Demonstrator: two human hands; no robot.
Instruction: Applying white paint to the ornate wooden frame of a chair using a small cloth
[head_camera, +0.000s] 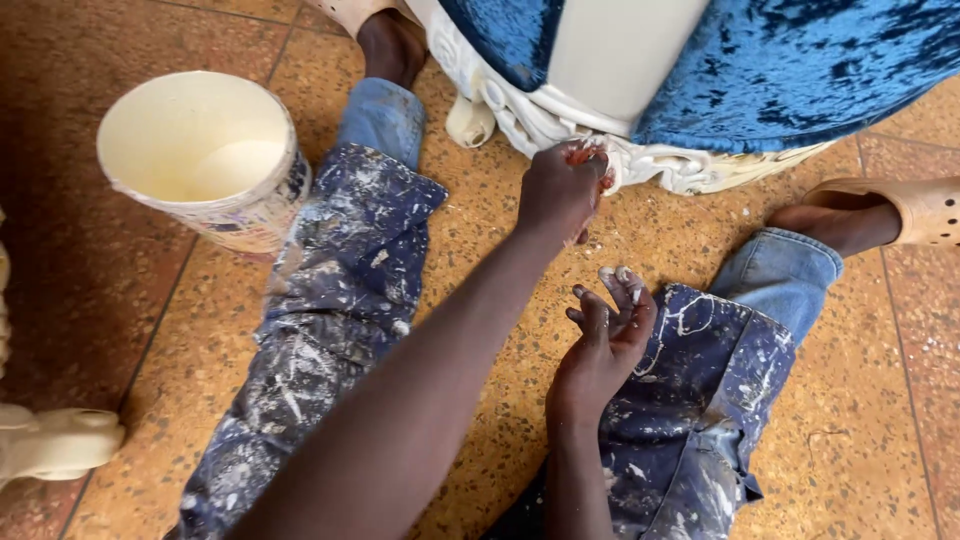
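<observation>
On the speckled floor (880, 440), a seated person works filler into a chair's carved trim (660, 165).
Left hand (562, 190) is pinched narrow on a small reddish scrap, pressing it to the pale moulding under blue velvet (800, 70); right hand (608, 335) rests open, smeared fingers (625, 285) empty. A bucket (205, 155) of cream paste stands by the left leg.

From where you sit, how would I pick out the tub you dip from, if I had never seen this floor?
Start at the blue velvet seat at the top, then look left past the left leg. The round cream bucket stands on the speckled tile floor, touching that leg: open-topped, its outer wall smeared.
</observation>
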